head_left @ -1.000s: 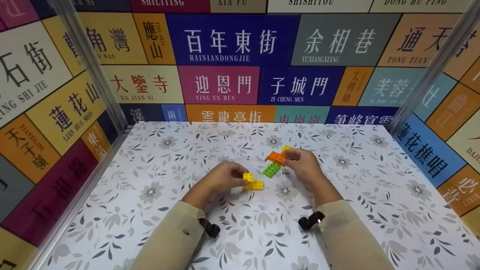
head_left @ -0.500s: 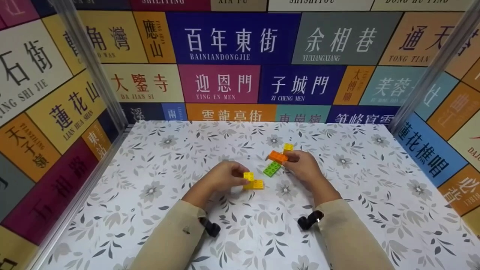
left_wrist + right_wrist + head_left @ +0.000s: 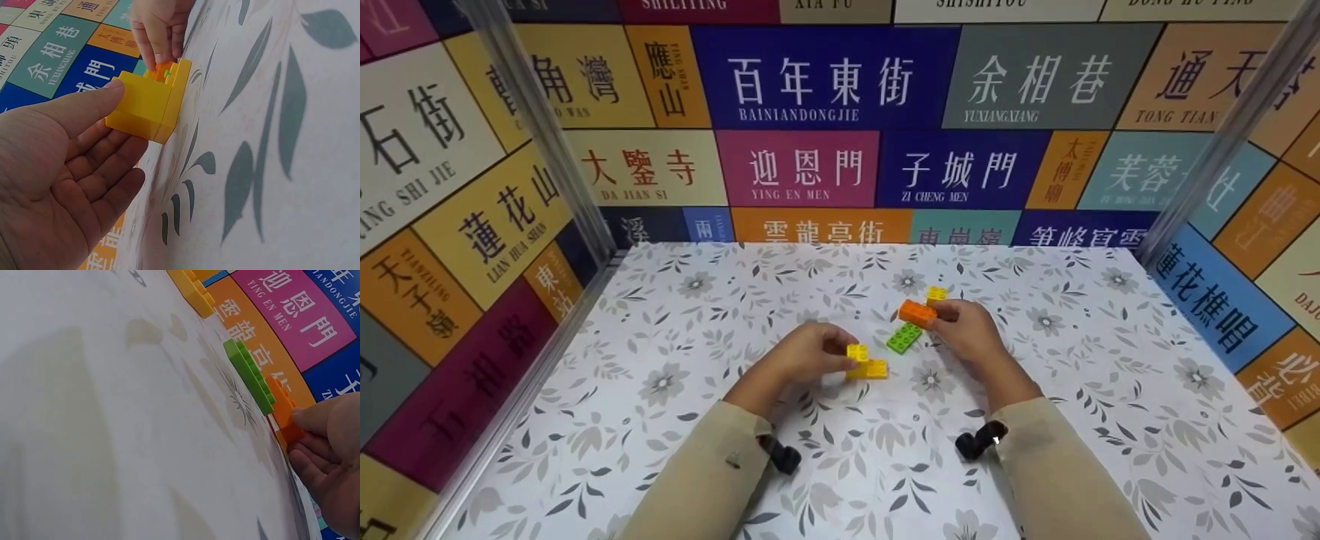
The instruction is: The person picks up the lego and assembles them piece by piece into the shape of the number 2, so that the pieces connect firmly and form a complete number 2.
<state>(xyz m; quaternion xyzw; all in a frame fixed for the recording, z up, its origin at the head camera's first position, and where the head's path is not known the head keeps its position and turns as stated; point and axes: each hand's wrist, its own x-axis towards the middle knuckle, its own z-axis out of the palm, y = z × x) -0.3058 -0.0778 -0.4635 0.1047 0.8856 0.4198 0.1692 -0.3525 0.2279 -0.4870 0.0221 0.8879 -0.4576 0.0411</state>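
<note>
My left hand pinches a stepped stack of yellow building bricks between thumb and fingers; the left wrist view shows the thumb on the upper yellow brick. Farther right, my right hand pinches an orange building brick by its right end. That orange brick is tilted, its side facing the head camera. Just in front of it a green brick lies studs up on the table. Behind the orange brick sits another yellow brick, partly hidden by it and the right hand.
A white cloth with a grey leaf pattern covers the table. Panels with printed place names wall in the back and both sides. Metal posts stand at the back corners. Each wrist carries a small black camera.
The orange brick has risen slightly and rolled in my right hand, so its side now faces the head camera instead of its studs. My left hand and its yellow bricks stay put.
</note>
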